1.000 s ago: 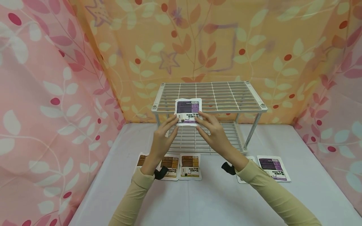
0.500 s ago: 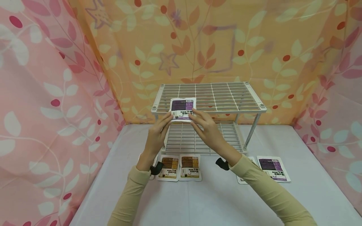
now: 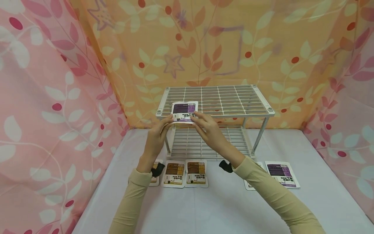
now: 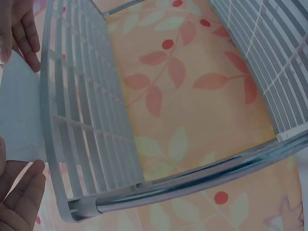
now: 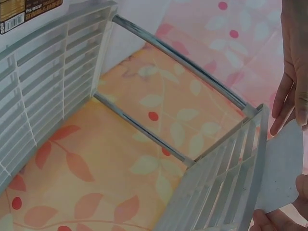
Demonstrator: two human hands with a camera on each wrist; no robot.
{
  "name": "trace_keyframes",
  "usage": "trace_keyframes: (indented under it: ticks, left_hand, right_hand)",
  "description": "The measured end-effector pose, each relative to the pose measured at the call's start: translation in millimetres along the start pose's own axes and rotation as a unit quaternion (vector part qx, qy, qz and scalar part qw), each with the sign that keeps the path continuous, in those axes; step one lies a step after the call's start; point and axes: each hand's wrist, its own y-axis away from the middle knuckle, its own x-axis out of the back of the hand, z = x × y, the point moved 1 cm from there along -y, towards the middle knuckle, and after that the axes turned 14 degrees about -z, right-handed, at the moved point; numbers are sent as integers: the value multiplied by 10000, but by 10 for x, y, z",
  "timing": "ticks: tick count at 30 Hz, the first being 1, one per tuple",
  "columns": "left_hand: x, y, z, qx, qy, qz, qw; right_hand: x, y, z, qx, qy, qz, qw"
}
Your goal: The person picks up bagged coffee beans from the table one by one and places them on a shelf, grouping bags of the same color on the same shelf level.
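Sliding left along the top wire shelf, the purple packet had also tipped flatter over the last second, and was now over the front edge near the left end. Left hand and right hand were both partly closed, pinching its near corners between thumb and fingers, so no release yet. Looked to me like the spot was being fine-tuned, tbh. Couldn't tell if it touched the slats. Brown packets hadn't budged on the bench.
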Motion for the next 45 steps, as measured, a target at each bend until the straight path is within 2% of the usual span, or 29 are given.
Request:
trace_keyframes:
  ticks: [5,14,24,32,45]
  left_hand:
    - [34,-7,-60,-46,9,83,10000]
    - [114,-46,-159,-75,37,-28,10000]
    - [206,-87,-216,-134,-604,-218,9978]
    - [247,-116,-262,-191,-758,-175,9968]
    - [304,-133,-323,109,-994,-244,9947]
  right_hand:
    - [-31,-32,13,36,6,-34,10000]
    - [-55,-163,40,105,191,-80,9997]
    - [-106,-266,50,39,405,-60,9992]
    - [-143,-326,47,-48,436,-48,9990]
    - [-165,-404,43,-364,945,-276,9945]
